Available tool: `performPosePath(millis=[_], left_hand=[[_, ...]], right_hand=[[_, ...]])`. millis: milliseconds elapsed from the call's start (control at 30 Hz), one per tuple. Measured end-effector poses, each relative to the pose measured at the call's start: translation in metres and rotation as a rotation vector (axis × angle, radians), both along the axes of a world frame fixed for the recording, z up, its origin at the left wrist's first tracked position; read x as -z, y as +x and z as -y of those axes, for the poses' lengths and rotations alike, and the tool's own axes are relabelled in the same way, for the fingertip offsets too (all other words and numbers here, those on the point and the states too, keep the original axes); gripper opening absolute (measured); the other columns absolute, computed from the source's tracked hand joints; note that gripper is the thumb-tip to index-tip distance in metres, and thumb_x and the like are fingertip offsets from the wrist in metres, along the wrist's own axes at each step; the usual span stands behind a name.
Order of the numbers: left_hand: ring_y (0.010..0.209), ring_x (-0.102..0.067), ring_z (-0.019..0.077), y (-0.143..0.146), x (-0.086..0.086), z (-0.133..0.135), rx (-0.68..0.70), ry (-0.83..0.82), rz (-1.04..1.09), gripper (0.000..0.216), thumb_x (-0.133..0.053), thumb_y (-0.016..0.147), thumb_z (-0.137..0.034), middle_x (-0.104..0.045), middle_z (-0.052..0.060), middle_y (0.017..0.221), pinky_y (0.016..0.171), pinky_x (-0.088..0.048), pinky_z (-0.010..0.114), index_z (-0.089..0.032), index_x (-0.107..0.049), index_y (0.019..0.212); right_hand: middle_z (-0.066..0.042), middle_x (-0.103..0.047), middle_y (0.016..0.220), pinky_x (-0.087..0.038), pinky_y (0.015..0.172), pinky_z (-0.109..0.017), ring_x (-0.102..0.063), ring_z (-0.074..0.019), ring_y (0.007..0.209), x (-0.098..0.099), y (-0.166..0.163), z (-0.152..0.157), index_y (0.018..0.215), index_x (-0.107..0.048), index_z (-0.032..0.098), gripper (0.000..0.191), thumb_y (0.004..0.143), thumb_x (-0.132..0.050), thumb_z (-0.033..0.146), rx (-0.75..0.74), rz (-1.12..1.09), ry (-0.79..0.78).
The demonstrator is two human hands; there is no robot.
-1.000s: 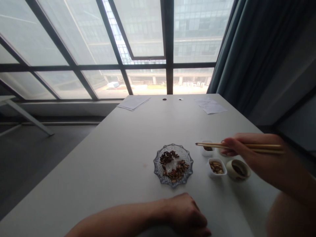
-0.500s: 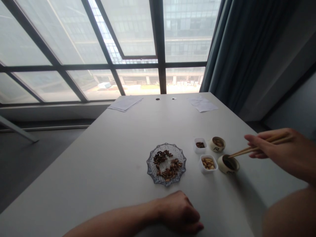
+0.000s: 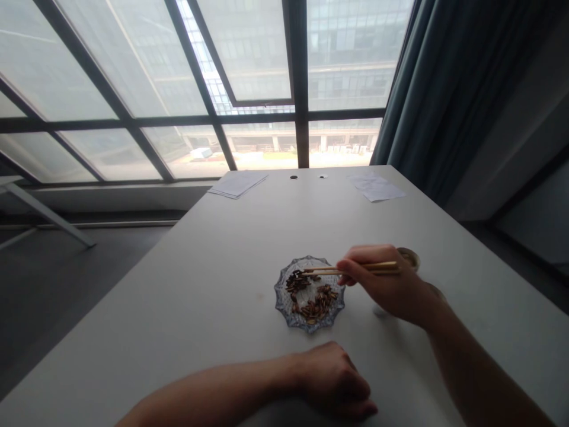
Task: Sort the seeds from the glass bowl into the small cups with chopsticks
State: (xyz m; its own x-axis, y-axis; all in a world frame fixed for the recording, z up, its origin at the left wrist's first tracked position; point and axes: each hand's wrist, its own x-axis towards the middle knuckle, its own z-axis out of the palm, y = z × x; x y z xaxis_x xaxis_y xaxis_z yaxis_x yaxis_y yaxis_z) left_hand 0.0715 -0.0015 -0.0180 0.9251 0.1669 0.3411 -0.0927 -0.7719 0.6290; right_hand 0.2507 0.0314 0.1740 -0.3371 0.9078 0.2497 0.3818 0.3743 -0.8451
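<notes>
My right hand (image 3: pixel 382 283) is closed around a pair of wooden chopsticks (image 3: pixel 387 267). Their tips reach over the far side of a scalloped clear glass plate (image 3: pixel 281 308), at a cluster of small dark pieces (image 3: pixel 295 281). Whether anything is pinched between the tips is too small to tell. A second heap of brown elongated seeds or nuts (image 3: pixel 319 305) lies on the plate's near right part. My left hand (image 3: pixel 335 379) rests on the table in a loose fist, nearer to me than the plate, with its fingers curled under.
Partly hidden behind my right hand are a small round bowl (image 3: pixel 409 257), another bowl's rim (image 3: pixel 436 290) and a whitish container (image 3: pixel 380 311). Paper sheets (image 3: pixel 240 184) lie at the white table's (image 3: pixel 213 267) far left, more paper (image 3: pixel 377 186) at its far right.
My right hand has swung left with the chopsticks, from the near small bowl on the right to the glass plate. My left hand stays put; the view has shifted slightly.
</notes>
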Motion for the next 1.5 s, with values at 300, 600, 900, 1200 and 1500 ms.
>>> performPosePath(millis=[300,600,900,1200,1500], left_hand=[[0.051,-0.041,0.0115,0.001,0.005,0.002,-0.02,0.01,0.015,0.046,-0.059,0.095,-0.04,-0.046,-0.004,0.051,0.048,-0.029,0.027,-0.023,-0.038,0.059],[0.052,-0.042,0.0116,0.001,0.005,0.002,-0.024,0.035,0.005,0.047,-0.062,0.095,-0.039,-0.047,-0.004,0.052,0.048,-0.03,0.027,-0.022,-0.039,0.058],[0.053,-0.044,0.0114,0.001,0.003,0.001,-0.025,0.038,-0.039,0.047,-0.064,0.094,-0.041,-0.05,-0.004,0.052,0.049,-0.031,0.027,-0.022,-0.041,0.058],[0.052,-0.043,0.0115,0.001,0.004,0.001,-0.02,0.063,-0.052,0.047,-0.063,0.094,-0.04,-0.048,-0.004,0.051,0.05,-0.032,0.026,-0.023,-0.038,0.059],[0.051,-0.039,0.0116,-0.001,-0.001,-0.001,0.009,0.021,-0.028,0.044,-0.06,0.094,-0.037,-0.044,-0.004,0.051,0.048,-0.03,0.026,-0.023,-0.034,0.061]], right_hand=[[-0.004,-0.074,0.074,-0.046,0.067,-0.026,-0.065,-0.0156,0.069,0.047,-0.035,-0.024,0.079,-0.077,0.015,0.038,0.102,-0.065,0.042,-0.122,-0.018,-0.009],[-0.003,-0.071,0.067,-0.042,0.062,-0.026,-0.061,-0.0142,0.062,0.056,-0.038,-0.029,0.071,-0.073,0.014,0.045,0.103,-0.062,0.044,-0.133,0.025,0.005],[-0.005,-0.075,0.066,-0.045,0.057,-0.026,-0.066,-0.0173,0.06,0.062,-0.043,-0.027,0.068,-0.074,0.015,0.047,0.101,-0.064,0.046,-0.03,-0.056,-0.037],[-0.008,-0.081,0.076,-0.059,0.062,-0.03,-0.077,-0.0228,0.067,0.01,0.0,-0.005,0.082,-0.082,0.018,0.045,0.101,-0.064,0.055,0.182,-0.056,0.011],[-0.01,-0.08,0.07,-0.064,0.052,-0.029,-0.081,-0.029,0.069,-0.031,0.114,0.056,0.084,-0.085,0.028,0.031,0.091,-0.075,0.057,0.818,0.298,0.056]])
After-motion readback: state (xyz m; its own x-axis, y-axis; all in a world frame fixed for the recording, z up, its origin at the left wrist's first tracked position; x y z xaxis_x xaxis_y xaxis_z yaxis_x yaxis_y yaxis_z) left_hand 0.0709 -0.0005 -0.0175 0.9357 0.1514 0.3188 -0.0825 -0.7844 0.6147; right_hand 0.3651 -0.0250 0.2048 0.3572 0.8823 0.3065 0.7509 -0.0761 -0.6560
